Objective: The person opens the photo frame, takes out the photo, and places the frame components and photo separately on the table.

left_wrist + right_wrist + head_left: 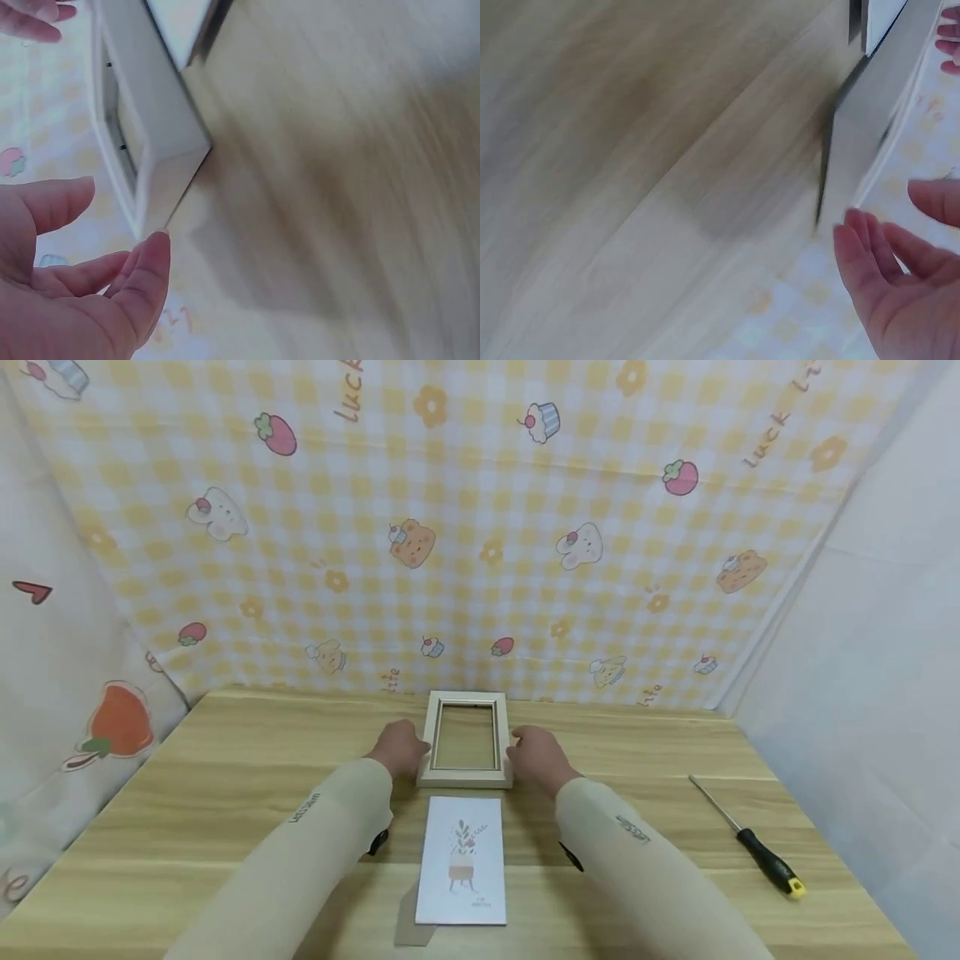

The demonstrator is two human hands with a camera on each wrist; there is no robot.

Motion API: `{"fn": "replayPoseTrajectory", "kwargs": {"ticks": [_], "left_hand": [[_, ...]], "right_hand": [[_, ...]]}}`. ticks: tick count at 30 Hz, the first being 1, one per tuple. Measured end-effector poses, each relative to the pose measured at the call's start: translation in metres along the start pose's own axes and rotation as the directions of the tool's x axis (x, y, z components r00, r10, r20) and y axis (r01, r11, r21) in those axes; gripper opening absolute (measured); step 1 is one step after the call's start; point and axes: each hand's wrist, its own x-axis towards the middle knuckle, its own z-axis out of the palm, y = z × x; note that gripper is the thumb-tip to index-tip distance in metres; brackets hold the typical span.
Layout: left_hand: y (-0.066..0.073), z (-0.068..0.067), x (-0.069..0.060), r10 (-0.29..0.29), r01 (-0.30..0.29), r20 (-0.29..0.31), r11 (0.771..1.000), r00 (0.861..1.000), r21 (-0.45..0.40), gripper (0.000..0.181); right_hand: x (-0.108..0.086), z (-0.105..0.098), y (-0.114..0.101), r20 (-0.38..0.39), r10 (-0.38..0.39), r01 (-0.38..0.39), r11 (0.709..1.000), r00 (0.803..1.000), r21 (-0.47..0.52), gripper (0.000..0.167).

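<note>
A white picture frame [465,779] lies flat near the back of the wooden table, wood tone showing through its opening. My left hand [400,748] is at its left side and my right hand [542,755] at its right side. In the left wrist view, the left thumb stands apart from the loosely bent fingers, whose tips are at the frame's [161,90] corner. The right wrist view has the right hand [900,292] alike, fingertips by the frame's [866,127] end. Whether either hand touches it, I cannot tell. A white card [461,893] printed with a potted plant lies in front.
A grey-brown piece [411,933] juts out from under the card's lower left. To the right lies a screwdriver [765,856] with a black and yellow handle. A yellow checked cloth [480,593] hangs behind the wooden table [225,827], with pale sheets at both sides.
</note>
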Motion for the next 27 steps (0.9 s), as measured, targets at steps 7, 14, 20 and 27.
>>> {"fn": "replayPoseTrajectory", "kwargs": {"ticks": [7, 14, 20, 27], "left_hand": [[0.006, -0.024, -0.027, 0.051, -0.052, 0.03, 0.998, 0.998, 0.029, 0.04], [0.011, -0.033, -0.073, 0.092, -0.094, 0.037, 0.993, 0.995, 0.074, 0.014], [0.004, -0.018, -0.11, 0.111, -0.116, 0.071, 0.991, 0.991, 0.068, 0.013], [-0.002, 0.006, -0.135, 0.066, -0.067, 0.058, 0.998, 0.996, 0.009, 0.019]], "right_hand": [[-0.034, -0.013, 0.0, -0.091, -0.037, 0.043, 0.997, 0.995, 0.071, 0.03], [-0.078, -0.011, 0.001, -0.051, -0.07, 0.074, 0.994, 0.996, 0.083, 0.019], [-0.108, 0.001, 0.004, -0.006, -0.144, 0.144, 0.989, 0.99, 0.031, 0.012], [-0.126, 0.009, 0.003, 0.058, -0.164, 0.163, 0.986, 0.985, 0.021, 0.011]]}}
